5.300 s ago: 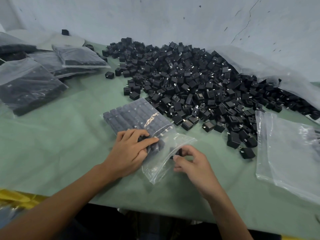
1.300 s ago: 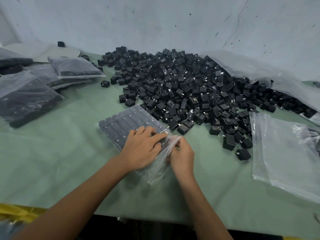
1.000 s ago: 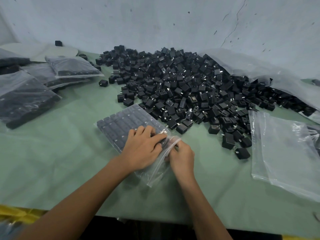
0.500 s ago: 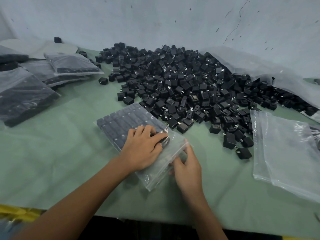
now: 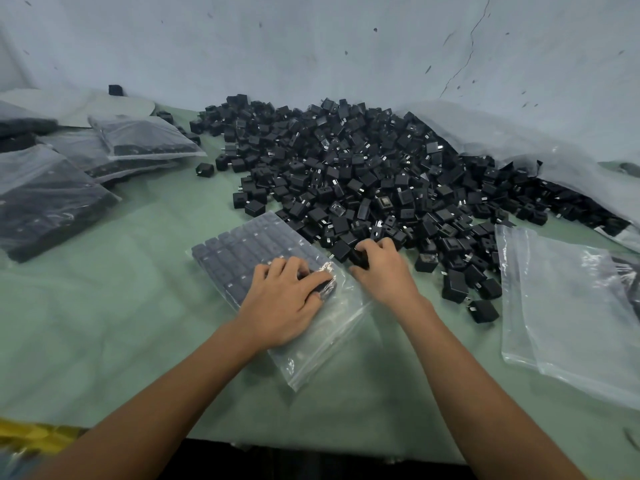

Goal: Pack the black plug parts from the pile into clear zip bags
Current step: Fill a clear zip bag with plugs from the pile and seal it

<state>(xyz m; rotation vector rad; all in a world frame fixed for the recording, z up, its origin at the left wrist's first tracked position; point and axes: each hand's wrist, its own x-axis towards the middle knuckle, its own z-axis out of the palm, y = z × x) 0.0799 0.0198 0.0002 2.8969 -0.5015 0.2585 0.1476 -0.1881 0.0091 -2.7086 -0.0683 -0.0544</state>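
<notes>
A big pile of black plug parts (image 5: 363, 181) covers the back middle of the green table (image 5: 138, 289). In front of it lies a clear zip bag (image 5: 242, 251) holding neat rows of parts, its open mouth toward me. My left hand (image 5: 284, 303) lies flat on the bag's near end, fingers spread over the last parts inside. At the pile's near edge my right hand (image 5: 381, 268) curls its fingers round a black plug part (image 5: 360, 259). Whether it holds more than one part is hidden.
Several filled zip bags (image 5: 138, 140) are stacked at the left. Empty clear bags (image 5: 568, 306) lie at the right. A large loose plastic sheet (image 5: 519, 147) spills parts behind them. Loose parts (image 5: 481, 310) lie near the empty bags. A wall stands close behind the table.
My right hand left the bag's open mouth and moved up to the pile's near edge, where it now grips a part. My left hand stayed on the bag.
</notes>
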